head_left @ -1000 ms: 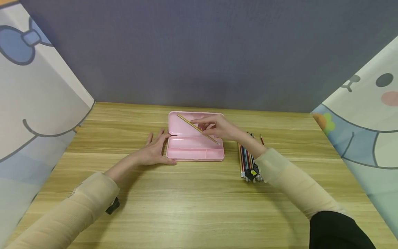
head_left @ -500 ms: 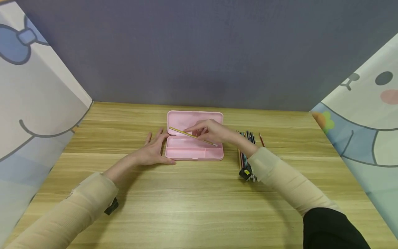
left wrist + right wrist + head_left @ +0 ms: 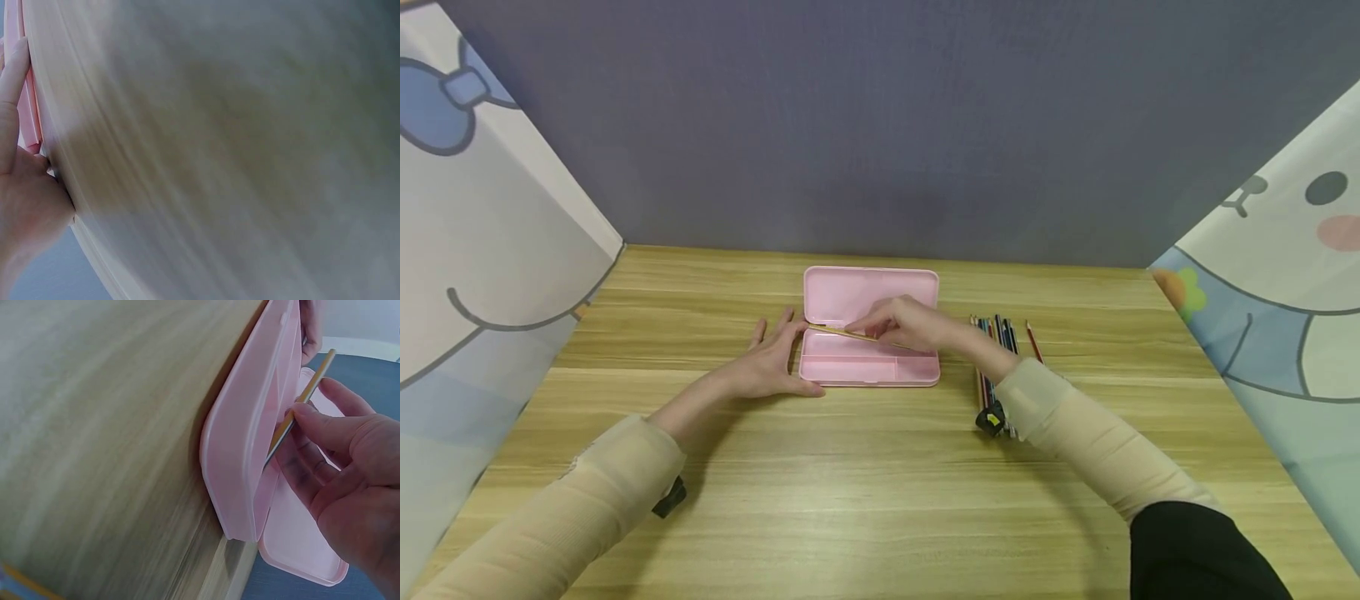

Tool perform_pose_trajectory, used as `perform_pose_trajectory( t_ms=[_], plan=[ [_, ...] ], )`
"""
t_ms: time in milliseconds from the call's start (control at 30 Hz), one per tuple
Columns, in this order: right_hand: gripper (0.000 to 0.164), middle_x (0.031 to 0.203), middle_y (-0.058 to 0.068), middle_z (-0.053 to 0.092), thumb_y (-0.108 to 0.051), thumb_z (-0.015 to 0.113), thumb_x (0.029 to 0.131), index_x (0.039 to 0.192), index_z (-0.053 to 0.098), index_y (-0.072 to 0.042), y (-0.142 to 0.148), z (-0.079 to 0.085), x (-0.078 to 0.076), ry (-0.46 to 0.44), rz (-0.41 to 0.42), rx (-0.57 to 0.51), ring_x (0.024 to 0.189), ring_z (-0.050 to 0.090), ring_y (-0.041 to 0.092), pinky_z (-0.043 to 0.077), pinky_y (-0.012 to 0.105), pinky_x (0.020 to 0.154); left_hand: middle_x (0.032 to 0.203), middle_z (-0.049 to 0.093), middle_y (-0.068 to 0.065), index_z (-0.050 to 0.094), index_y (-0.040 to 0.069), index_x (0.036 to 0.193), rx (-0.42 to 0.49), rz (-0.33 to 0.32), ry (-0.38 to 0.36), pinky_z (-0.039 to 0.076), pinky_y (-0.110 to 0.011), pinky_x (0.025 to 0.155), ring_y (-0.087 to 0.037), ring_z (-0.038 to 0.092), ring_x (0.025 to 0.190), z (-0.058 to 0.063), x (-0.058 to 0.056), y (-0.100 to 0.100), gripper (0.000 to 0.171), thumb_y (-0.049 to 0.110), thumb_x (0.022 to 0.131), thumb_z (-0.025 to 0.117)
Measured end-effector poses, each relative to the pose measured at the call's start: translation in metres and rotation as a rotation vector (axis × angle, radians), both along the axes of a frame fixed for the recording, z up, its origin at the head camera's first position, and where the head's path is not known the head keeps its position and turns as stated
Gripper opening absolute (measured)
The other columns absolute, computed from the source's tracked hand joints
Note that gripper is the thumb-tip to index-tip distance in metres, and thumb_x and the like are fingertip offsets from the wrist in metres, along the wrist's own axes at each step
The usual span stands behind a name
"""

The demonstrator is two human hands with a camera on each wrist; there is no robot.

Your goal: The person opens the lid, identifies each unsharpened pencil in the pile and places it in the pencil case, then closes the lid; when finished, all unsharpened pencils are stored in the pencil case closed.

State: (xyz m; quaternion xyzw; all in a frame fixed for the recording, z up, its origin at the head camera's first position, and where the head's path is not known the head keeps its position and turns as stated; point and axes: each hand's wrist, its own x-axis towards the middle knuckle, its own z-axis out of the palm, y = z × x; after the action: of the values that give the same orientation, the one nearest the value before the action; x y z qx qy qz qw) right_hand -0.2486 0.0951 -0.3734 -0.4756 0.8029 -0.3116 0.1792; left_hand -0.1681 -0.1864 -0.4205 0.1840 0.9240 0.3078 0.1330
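Observation:
A pink pencil case (image 3: pixel 847 368) lies unfolded on the table, its lid (image 3: pixel 850 292) laid back behind the divided tray. My right hand (image 3: pixel 910 323) pinches a yellow pencil (image 3: pixel 837 332) between thumb and fingers, low over the tray's rear compartment. In the right wrist view one end of this pencil (image 3: pixel 320 370) sticks up past the fingertips while the other dips behind the tray wall (image 3: pixel 234 450). At the tray's left end, my left hand (image 3: pixel 766 367) holds the case, thumb along the front and index finger at the hinge corner, other fingers spread.
Right of the case, under the right forearm, lies a bundle of coloured pencils (image 3: pixel 982 375). A single red pencil (image 3: pixel 1034 340) lies slightly apart from it. A grey panel (image 3: pixel 880 133) rises behind the wooden table (image 3: pixel 850 483), and cartoon-printed panels flank it.
My right hand has lowered the yellow pencil toward me, from over the lid to over the tray, and turned it closer to level with the case. The left hand stays in place.

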Motion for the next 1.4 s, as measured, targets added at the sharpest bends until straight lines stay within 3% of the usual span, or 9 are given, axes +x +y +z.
perform_pose_trajectory(
  t_ms=[467,1167,1400],
  plan=[
    [0.043,0.098,0.014,0.074,0.011,0.071,0.088,0.13,0.069,0.0,0.003,-0.008,0.002,0.058,0.062,0.027,0.092,0.07,0.022,0.06,0.027,0.085,0.17,0.018,-0.027,0.03,0.011,0.149,0.002,-0.007,-0.002,-0.016,-0.066,0.124,-0.043,-0.008,0.161,0.001,-0.001,0.001,0.098,0.049,0.079,0.087],
    [0.041,0.096,0.009,0.078,0.008,0.074,0.088,0.128,0.071,-0.001,0.003,-0.01,0.009,0.126,-0.03,0.061,0.09,0.072,0.017,0.061,0.028,0.085,0.17,0.013,-0.03,0.029,0.009,0.15,-0.004,0.008,-0.003,-0.016,-0.064,0.125,-0.043,-0.006,0.161,0.001,0.0,0.003,0.1,0.047,0.078,0.087],
    [0.035,0.095,0.008,0.079,0.002,0.074,0.091,0.126,0.072,-0.001,0.005,-0.009,0.007,0.146,-0.048,0.024,0.089,0.073,0.017,0.06,0.027,0.082,0.17,0.017,-0.028,0.031,0.01,0.148,0.008,0.008,-0.001,-0.016,-0.065,0.125,-0.043,-0.005,0.161,0.001,0.0,0.002,0.097,0.047,0.078,0.087]
  ],
)
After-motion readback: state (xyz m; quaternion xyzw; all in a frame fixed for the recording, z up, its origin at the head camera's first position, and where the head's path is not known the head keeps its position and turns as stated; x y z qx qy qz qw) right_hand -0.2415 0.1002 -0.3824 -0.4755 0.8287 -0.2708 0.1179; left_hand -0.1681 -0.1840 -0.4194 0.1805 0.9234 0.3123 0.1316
